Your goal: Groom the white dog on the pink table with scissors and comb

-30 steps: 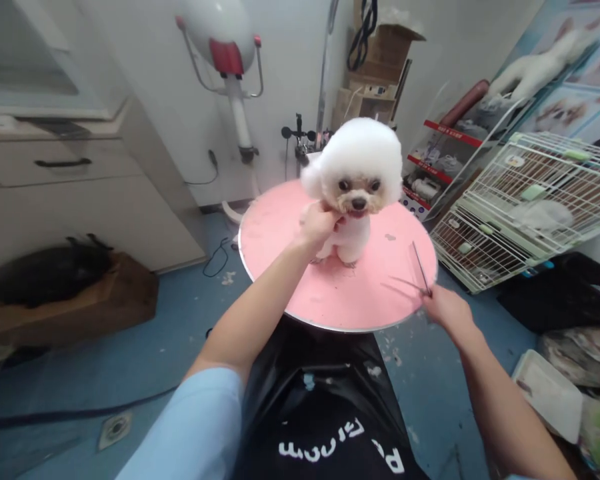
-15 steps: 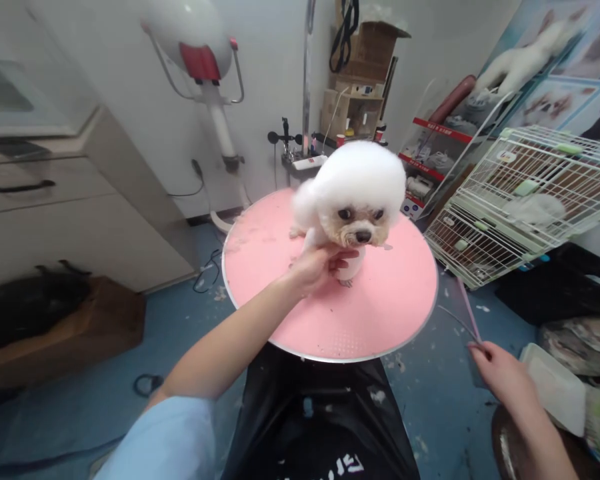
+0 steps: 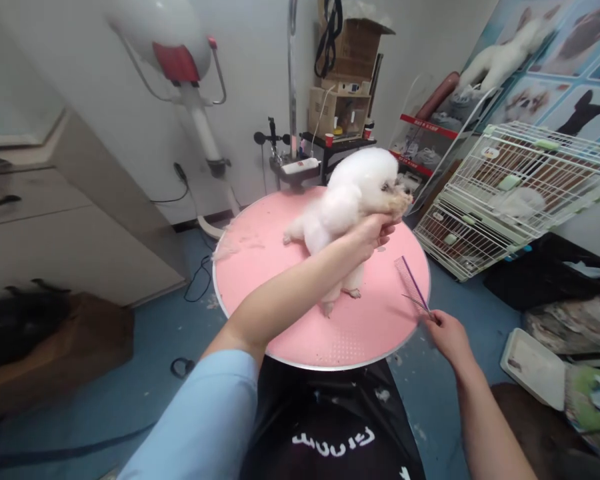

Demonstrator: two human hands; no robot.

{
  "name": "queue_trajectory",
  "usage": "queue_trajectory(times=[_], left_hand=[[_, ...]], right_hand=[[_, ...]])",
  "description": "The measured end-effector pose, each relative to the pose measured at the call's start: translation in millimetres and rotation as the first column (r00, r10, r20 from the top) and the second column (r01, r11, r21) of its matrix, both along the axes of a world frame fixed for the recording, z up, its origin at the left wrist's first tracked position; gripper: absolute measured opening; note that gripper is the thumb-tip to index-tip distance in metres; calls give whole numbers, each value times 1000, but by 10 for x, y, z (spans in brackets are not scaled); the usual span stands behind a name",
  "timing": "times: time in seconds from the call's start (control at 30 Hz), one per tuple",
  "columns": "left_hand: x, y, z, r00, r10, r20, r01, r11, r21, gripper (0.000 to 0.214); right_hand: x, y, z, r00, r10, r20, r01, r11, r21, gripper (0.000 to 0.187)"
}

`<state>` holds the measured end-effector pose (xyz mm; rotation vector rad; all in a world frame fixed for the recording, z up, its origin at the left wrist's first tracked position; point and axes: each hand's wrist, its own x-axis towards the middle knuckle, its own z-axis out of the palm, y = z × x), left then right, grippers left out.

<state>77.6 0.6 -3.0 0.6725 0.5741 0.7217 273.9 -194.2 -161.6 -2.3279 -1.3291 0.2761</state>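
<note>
Our left hand (image 3: 375, 230) cups the white dog's (image 3: 345, 207) chin on the pink counter (image 3: 300, 327); our right hand (image 3: 447, 337) grips a purple comb (image 3: 411, 283).

A pet grooming salon. The left hand (image 3: 375, 230) grips a fluffy white dog (image 3: 343, 200) on a round pink table (image 3: 275, 267). A stand dryer (image 3: 167, 50) rises far left of that grip, with wire cages (image 3: 520, 193) and dog posters (image 3: 555, 73) right of it, beyond the comb (image 3: 410, 283) in the right hand (image 3: 445, 333).
</note>
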Motion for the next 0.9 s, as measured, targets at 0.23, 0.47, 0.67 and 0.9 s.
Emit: queue_trajectory(times=[0.23,0.47,0.67,0.9], left_hand=[[-1441,609,-386,703,-303,-644,628,690,361,32],[-1325,964,-1537,980,-109,-167,98,992,-74,65],[-950,872,-1801,967,-82,242,118,983,-139,79],[-733,632,-1523,987,7,161,-4,1000,-19,42]], right_hand=[[-339,-323,-164,984,-108,-141,117,991,63,44],[-655,-570,-263,935,-211,-287,258,956,138,42],[-887,-736,-324,882,-305,-359,366,923,116,45],[-966,-910,-364,855,-392,-340,457,879,135,51]])
